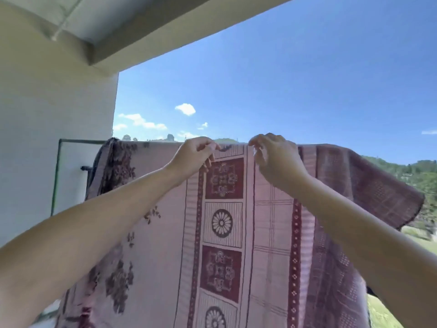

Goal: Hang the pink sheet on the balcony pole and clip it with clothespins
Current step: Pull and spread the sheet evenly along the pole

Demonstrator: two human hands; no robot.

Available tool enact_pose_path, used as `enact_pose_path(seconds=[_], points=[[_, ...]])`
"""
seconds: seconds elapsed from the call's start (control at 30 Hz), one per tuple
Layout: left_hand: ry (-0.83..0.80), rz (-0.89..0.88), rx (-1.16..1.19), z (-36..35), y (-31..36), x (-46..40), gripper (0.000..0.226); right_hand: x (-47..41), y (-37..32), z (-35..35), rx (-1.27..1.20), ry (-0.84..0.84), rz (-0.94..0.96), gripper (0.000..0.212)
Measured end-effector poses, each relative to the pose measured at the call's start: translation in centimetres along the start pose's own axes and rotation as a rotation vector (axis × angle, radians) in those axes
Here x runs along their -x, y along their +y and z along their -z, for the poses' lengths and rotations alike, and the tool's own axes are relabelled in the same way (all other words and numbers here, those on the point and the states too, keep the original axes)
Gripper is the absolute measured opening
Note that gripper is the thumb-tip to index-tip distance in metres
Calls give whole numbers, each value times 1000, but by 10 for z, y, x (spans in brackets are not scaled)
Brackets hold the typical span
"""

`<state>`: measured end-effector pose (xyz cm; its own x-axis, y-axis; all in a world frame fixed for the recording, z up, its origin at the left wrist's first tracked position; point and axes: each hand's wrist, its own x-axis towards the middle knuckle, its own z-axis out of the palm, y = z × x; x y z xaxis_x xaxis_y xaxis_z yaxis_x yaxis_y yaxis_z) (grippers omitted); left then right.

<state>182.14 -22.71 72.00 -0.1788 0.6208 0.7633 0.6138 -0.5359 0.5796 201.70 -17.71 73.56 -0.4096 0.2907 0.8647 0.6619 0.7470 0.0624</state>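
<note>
Pink sheet (pixel 236 233) already draped over balcony pole (pixel 80 141), hanging down both sides. Left hand (pixel 192 155) and right hand (pixel 275 157) both pinching top fold at pole, close together mid-sheet. No clothespins visible anywhere, so clipping looks still left, I'd guess.

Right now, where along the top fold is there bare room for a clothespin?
Free: the pink patterned sheet fold left of the left hand, and right of the right hand. Crowded: the short gap between the hands.
</note>
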Motion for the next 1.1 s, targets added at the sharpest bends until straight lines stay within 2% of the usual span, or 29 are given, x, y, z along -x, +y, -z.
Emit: enact_pose_path(seconds=[0.2, 0.37, 0.57, 0.9, 1.1], points=[[50, 52, -166, 135, -77, 38, 19, -15, -118, -113, -114, -70, 83, 28], [34, 91, -426, 244, -154, 75, 17, -33, -221, -205, -198, -103, 112, 31], [63, 192, -477, 335, -255, 89, 15, -66, -289, -307, -139, -202, 182, 40], [25, 94, -532, 415, -396, -24, 17, -203, -343, -465, -99, -118, 201, 28], [2, -53, -566, 459, -476, -110, 18, -291, -350, -546, -82, -93, 100, 25]])
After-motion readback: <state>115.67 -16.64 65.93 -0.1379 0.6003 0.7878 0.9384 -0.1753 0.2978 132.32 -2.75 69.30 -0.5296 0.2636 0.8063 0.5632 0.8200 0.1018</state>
